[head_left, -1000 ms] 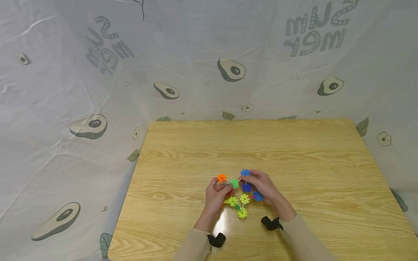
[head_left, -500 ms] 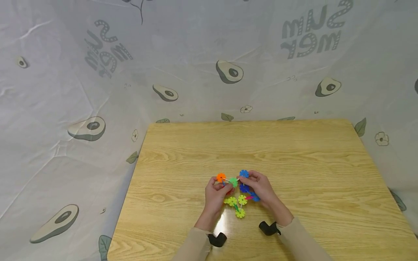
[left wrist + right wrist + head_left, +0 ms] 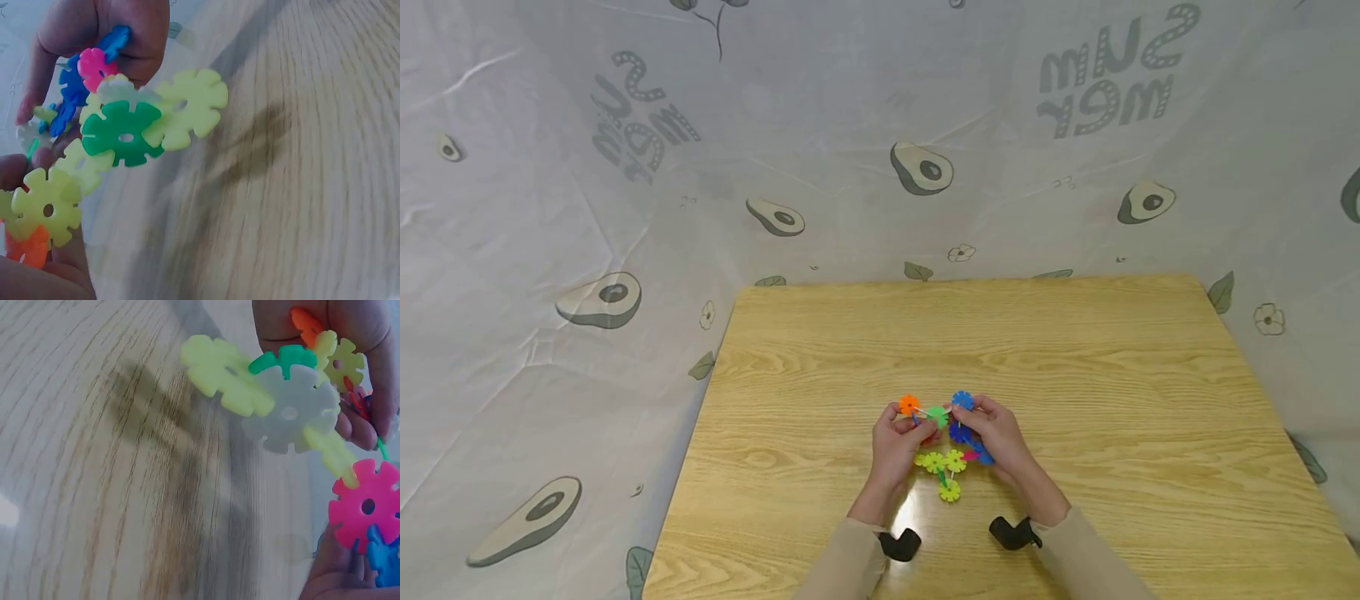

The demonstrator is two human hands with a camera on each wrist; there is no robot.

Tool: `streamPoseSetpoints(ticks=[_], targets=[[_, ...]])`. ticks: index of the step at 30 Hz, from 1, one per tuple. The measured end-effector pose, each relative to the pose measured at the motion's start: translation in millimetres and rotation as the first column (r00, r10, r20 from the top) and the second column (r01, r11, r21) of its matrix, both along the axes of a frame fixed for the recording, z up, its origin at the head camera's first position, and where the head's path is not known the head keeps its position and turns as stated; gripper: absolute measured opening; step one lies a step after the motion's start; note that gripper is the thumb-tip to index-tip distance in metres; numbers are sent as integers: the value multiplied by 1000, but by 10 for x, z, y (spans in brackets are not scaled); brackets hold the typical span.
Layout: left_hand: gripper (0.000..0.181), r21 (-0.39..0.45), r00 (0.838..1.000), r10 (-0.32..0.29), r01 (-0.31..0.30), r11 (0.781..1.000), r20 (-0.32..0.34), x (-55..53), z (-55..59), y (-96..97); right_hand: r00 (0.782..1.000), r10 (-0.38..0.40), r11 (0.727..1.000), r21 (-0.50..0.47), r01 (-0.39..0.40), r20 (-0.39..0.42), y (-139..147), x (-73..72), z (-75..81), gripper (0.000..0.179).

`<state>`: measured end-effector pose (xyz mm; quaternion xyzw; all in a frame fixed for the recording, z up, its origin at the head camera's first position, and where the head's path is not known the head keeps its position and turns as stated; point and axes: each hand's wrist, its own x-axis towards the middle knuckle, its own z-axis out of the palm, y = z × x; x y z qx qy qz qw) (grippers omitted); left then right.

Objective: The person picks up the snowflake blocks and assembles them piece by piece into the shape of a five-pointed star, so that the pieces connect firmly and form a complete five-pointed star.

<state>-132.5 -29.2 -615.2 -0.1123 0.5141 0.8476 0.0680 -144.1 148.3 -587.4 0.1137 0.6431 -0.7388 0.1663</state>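
Observation:
Several slotted plastic snowflake discs are joined in a chain held above the table. My left hand (image 3: 895, 450) pinches the chain by a light green disc (image 3: 937, 417), below an orange disc (image 3: 909, 405). Close beside it, my right hand (image 3: 1006, 437) grips the chain at a bright blue disc (image 3: 962, 401), above a dark blue disc (image 3: 959, 432). The chain's low end hangs between the wrists, with a yellow disc (image 3: 950, 491) at the tip. A dark green disc (image 3: 125, 134) shows in the left wrist view, a pink disc (image 3: 367, 503) in the right. Fingers partly hide the pinched joint.
The wooden table (image 3: 850, 333) extends around both hands. A pale curtain (image 3: 842, 108) printed with avocados stands behind it and at its sides. Each wrist carries a black camera mount (image 3: 901, 545).
My right hand has shifted slightly left, and the blue and pink discs near it have turned more edge-on. The left hand keeps its pinch. The head view has tilted slightly up.

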Motion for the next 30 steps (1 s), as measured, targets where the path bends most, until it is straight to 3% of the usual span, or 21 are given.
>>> streamPoseSetpoints(ticks=[4, 9, 12, 17, 22, 27, 30], targets=[[31, -132, 991, -136, 136, 982, 10, -114, -14, -70, 1000, -13, 996, 88, 12, 17, 63, -25, -32, 33], [49, -295, 946, -317, 324, 899, 74, -292, -45, -167, 999, -47, 987, 152, 43, 24, 166, -3, -137, 34], [59, -365, 929, -359, 366, 856, 88, -389, -68, -203, 998, -59, 983, 173, 55, 16, 223, 15, -202, 34], [43, -539, 926, -375, 337, 772, 41, -490, -74, -240, 990, -131, 978, 173, 120, 53, 321, 27, -299, 35], [33, -671, 933, -361, 273, 690, 8, -479, -63, -255, 988, -152, 960, 243, 138, 38, 400, 10, -332, 39], [30, -757, 928, -371, 228, 612, -20, -404, -51, -263, 993, -111, 906, 406, 116, -34, 445, -11, -333, 39], [29, -826, 916, -399, 187, 531, -50, -354, -64, -297, 994, -80, 862, 496, 104, -69, 457, -12, -334, 37]])
